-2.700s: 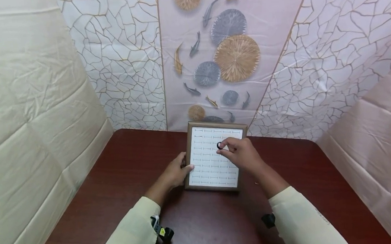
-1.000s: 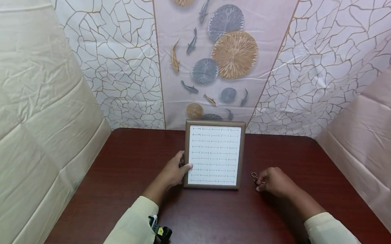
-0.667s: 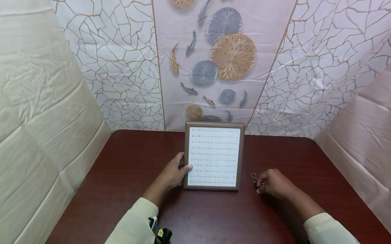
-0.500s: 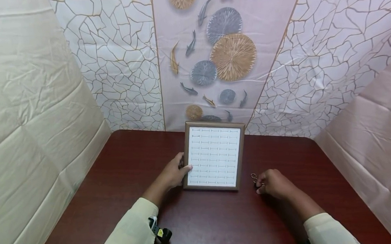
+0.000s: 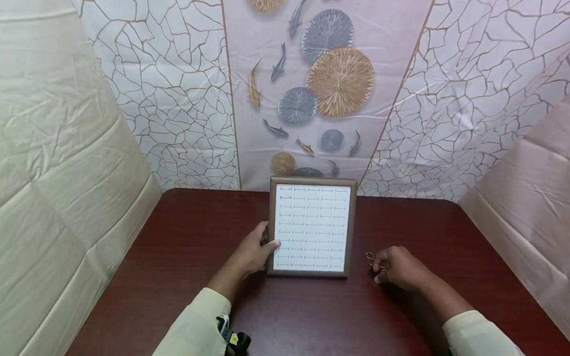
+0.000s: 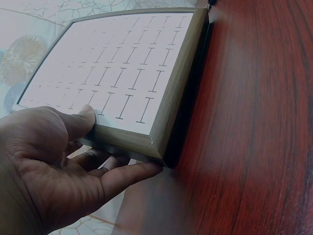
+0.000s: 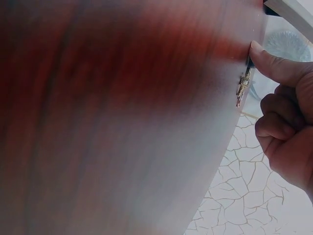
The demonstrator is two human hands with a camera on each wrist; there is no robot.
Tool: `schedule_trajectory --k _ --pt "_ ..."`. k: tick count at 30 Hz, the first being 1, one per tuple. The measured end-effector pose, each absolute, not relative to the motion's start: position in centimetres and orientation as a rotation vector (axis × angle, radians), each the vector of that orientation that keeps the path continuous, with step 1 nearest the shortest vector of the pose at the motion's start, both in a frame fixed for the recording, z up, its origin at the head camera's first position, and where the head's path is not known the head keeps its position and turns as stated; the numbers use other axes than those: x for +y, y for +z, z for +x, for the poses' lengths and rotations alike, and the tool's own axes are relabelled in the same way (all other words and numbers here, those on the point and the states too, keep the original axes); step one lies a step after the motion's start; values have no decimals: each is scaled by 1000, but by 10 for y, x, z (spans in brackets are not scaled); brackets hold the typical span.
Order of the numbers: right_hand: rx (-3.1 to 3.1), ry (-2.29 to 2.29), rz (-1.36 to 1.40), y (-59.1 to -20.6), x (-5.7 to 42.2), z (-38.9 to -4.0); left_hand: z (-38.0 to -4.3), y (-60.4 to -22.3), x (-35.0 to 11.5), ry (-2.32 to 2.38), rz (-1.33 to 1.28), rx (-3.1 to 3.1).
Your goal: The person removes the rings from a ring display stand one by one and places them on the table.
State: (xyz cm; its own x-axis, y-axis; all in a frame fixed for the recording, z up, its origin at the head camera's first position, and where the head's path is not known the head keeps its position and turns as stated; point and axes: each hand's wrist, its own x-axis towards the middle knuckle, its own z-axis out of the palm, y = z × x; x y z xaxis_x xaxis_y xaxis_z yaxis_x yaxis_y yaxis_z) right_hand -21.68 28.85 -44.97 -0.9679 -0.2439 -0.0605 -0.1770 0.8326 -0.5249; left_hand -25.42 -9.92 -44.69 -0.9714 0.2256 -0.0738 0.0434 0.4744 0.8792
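Observation:
A brown-framed ring display board [image 5: 312, 228] with rows of short slots in its white face leans back on the table. My left hand [image 5: 252, 251] grips its left edge; the left wrist view shows the thumb over the white face and the fingers underneath [image 6: 73, 166]. To the right of the board, my right hand [image 5: 400, 269] is down at the table, thumb and fingertips together at a small black ring [image 5: 372, 272]. Several gold-coloured rings [image 5: 370, 256] lie right beside those fingertips, partly hidden by them. In the right wrist view the gold rings [image 7: 242, 88] appear just below the thumb tip.
The dark red wooden table [image 5: 303, 318] has a patterned cloth wall [image 5: 187, 97] behind it and plain cloth at both sides. A black wrist camera [image 5: 238, 341] sits on the left sleeve.
My right hand has moved from in front of the board, where it held the black ring, down and right to the rings on the table. It has stayed there since; the left hand keeps its grip.

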Motion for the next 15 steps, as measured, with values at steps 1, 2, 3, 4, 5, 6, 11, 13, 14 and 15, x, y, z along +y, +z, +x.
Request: schedule_trajectory --k 1,2,3,4,5,6,11,13,14,15 --pt "2886 -812 -332 -450 288 -217 -254 -447 -99 1502 238 2547" --pt "2887 -812 -331 -450 288 -217 -254 -447 -99 1499 240 2550" --pt "2886 -814 -329 -450 288 -216 -254 -447 -99 1498 242 2552" --pt "2886 -813 -335 -450 289 -216 -254 -447 -99 1500 241 2548" --pt "2886 -816 -330 -450 289 -216 -254 -447 -99 1504 241 2540" --pt "2885 -816 -329 -450 289 -216 -254 -447 -99 1507 240 2536" --pt "2887 -809 -340 -451 290 -217 -256 -447 -98 1504 255 2547" --pt "2891 -806 -349 -452 291 -217 -256 -448 -98 1488 264 2568" --pt "2894 -803 -354 -452 291 -217 -257 -448 -98 1480 266 2578" --pt "2897 -800 -352 -452 292 -217 -257 -448 -97 1469 272 2589"
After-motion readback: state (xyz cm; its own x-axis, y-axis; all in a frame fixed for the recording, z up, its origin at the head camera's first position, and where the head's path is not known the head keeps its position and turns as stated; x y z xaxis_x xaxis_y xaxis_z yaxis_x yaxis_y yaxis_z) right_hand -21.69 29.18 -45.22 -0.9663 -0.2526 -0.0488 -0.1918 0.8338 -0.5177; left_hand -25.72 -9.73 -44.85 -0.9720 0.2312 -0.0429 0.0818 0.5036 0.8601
